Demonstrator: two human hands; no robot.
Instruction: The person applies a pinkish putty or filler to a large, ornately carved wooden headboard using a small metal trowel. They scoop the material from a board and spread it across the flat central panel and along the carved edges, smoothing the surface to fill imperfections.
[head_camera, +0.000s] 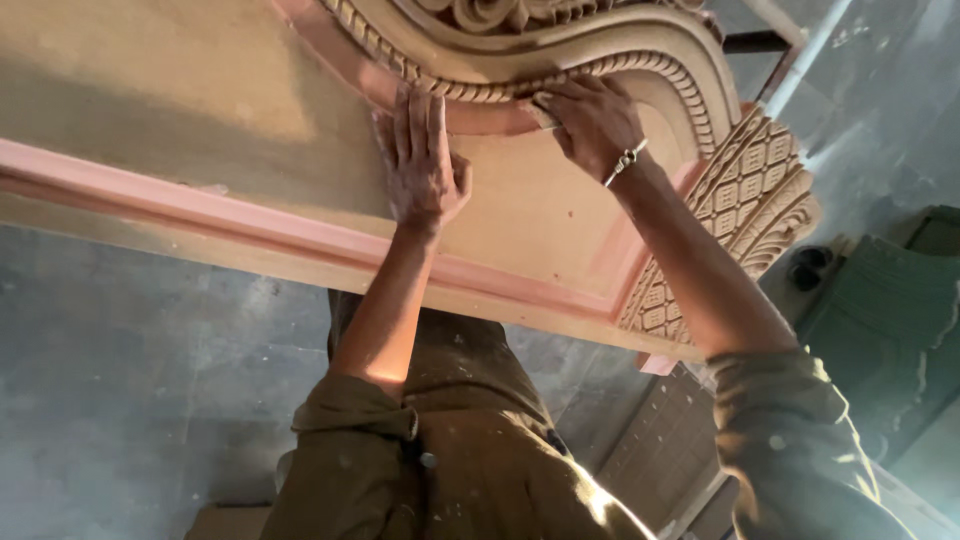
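Fingers (420, 115) of the left hand (422, 165) pressed together, flat on the carved wooden panel (200, 110) beside its rope-moulded arch (640, 65), right hand (590, 120) with fingers curled, pinching a small sanding pad (541, 112) against the moulding, lattice carving (745, 200) at the panel's right corner, grey concrete floor (130, 370) below.

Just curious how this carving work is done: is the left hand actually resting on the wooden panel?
Touching. The head view shows the left hand lying flat, palm down, on the carved wooden panel, with no gap under the fingers.
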